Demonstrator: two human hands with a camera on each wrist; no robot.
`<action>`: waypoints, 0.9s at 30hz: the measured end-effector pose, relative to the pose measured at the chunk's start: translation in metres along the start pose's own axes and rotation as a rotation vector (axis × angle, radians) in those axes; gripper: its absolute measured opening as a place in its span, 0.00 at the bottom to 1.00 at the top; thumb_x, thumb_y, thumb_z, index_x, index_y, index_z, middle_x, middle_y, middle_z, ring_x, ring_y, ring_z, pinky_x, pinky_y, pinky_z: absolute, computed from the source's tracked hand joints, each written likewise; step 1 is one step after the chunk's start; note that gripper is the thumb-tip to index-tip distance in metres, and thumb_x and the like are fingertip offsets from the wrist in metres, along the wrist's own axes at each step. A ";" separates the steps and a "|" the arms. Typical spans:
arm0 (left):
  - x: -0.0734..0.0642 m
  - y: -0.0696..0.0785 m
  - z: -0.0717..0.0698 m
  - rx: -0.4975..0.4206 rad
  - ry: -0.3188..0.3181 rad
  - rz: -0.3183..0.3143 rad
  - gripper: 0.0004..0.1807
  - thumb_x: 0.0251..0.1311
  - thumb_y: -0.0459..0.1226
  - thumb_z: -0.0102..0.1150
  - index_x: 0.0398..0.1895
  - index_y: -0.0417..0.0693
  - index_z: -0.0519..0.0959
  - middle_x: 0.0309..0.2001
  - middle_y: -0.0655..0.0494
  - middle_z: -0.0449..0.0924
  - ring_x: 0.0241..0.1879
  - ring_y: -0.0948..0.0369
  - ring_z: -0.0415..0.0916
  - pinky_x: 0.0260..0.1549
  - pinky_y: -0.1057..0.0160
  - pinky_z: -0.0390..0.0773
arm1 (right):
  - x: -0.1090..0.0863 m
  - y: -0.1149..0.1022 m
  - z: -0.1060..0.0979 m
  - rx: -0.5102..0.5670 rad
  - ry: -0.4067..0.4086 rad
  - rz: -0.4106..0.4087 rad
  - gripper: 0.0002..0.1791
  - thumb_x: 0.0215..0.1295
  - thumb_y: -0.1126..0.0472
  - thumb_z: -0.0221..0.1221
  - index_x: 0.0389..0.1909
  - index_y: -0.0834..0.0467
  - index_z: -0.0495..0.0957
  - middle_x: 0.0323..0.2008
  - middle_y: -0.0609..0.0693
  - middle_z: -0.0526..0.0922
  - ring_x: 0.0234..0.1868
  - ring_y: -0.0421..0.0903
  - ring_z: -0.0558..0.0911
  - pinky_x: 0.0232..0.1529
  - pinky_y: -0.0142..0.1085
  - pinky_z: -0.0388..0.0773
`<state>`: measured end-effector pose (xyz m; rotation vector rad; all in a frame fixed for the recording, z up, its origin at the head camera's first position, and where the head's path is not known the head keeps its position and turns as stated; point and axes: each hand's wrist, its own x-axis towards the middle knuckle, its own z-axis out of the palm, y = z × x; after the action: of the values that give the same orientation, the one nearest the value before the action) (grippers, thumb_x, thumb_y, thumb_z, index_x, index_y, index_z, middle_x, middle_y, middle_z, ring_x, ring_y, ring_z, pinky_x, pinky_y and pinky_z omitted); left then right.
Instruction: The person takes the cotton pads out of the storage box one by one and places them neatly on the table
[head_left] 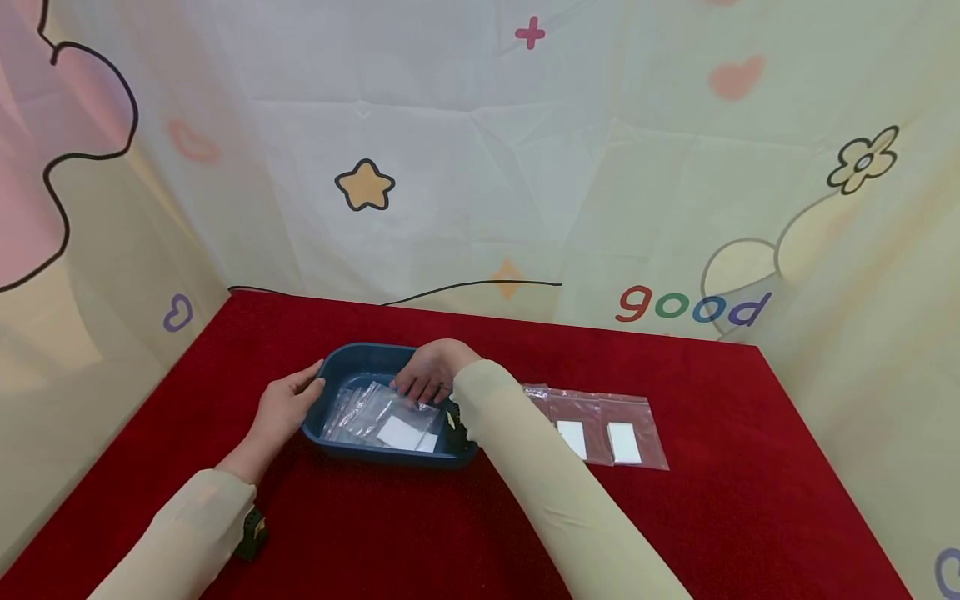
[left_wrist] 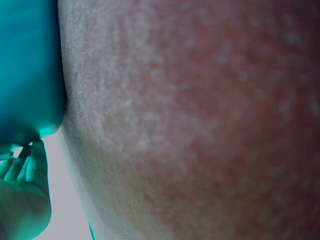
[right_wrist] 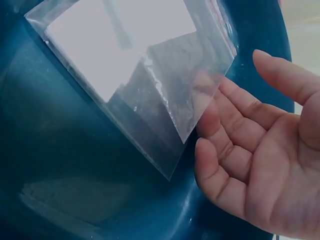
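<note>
A blue plastic basin [head_left: 360,354] holds several clear zip bags [head_left: 375,408], some with white cards inside. At its left end, my left hand [head_left: 281,408] grips the rim, thumb on top and fingers outside. My right hand [head_left: 437,371] reaches into the basin from the right. In the right wrist view, the fingers of the right hand [right_wrist: 250,145] are loosely bent, their tips at the edge of a clear bag [right_wrist: 170,65]. The thumb stands well away from the bag. The left wrist view shows mostly blurred skin, with part of the basin [left_wrist: 30,65].
To the basin's right, several clear bags with white cards [head_left: 633,433] lie in an overlapping row on the red cloth [head_left: 360,533]. The right sleeve [head_left: 555,492] partly covers this row. A printed curtain [head_left: 465,192] stands behind the table and along its sides.
</note>
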<state>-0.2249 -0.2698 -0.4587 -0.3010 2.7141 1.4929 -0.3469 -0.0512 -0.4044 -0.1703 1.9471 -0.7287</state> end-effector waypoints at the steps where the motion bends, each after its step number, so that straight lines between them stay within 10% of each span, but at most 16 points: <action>1: 0.000 0.000 0.000 -0.002 0.001 0.000 0.29 0.78 0.40 0.46 0.79 0.43 0.59 0.77 0.36 0.61 0.76 0.40 0.62 0.71 0.42 0.70 | 0.000 -0.001 0.000 -0.016 0.001 -0.001 0.15 0.73 0.54 0.60 0.52 0.58 0.84 0.40 0.52 0.85 0.44 0.48 0.80 0.53 0.40 0.77; 10: 0.000 0.000 -0.001 0.009 0.009 0.013 0.29 0.78 0.40 0.47 0.78 0.42 0.60 0.77 0.36 0.61 0.76 0.39 0.61 0.71 0.41 0.70 | 0.001 -0.009 0.005 -0.071 0.017 0.037 0.10 0.71 0.55 0.62 0.34 0.57 0.83 0.32 0.50 0.81 0.40 0.46 0.78 0.46 0.39 0.79; 21: 0.001 0.000 0.001 -0.011 0.006 -0.010 0.29 0.78 0.40 0.46 0.79 0.44 0.59 0.77 0.37 0.60 0.77 0.40 0.60 0.73 0.42 0.68 | 0.004 -0.007 0.008 -0.026 -0.013 -0.013 0.10 0.75 0.63 0.57 0.47 0.60 0.85 0.48 0.55 0.83 0.53 0.52 0.79 0.71 0.47 0.75; 27: 0.002 -0.003 0.000 -0.012 -0.005 -0.008 0.30 0.79 0.41 0.46 0.79 0.44 0.58 0.77 0.36 0.59 0.77 0.39 0.60 0.72 0.41 0.68 | 0.004 -0.007 0.008 0.066 -0.068 -0.066 0.09 0.76 0.65 0.55 0.42 0.61 0.84 0.33 0.52 0.86 0.38 0.46 0.83 0.46 0.36 0.83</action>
<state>-0.2268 -0.2714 -0.4613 -0.3078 2.6975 1.5066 -0.3433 -0.0617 -0.4064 -0.2167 1.8577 -0.8191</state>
